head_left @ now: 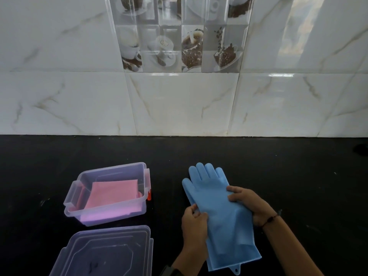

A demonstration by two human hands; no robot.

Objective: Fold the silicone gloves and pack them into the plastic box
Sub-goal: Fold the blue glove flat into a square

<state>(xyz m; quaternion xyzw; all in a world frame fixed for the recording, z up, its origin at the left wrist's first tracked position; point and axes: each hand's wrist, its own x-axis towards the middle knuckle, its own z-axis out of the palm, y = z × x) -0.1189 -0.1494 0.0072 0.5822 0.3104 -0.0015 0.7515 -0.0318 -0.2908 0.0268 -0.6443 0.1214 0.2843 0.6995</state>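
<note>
A blue silicone glove lies flat on the black counter, fingers pointing toward the wall, cuff near me. My left hand pinches its left edge at mid-length. My right hand grips its right edge a little higher. To the left stands the clear plastic box, open, with a folded pink glove lying inside it.
The box's clear lid lies flat on the counter in front of the box, at the lower left. A white marble-tiled wall rises behind the black counter. A dark object sits at the far right edge.
</note>
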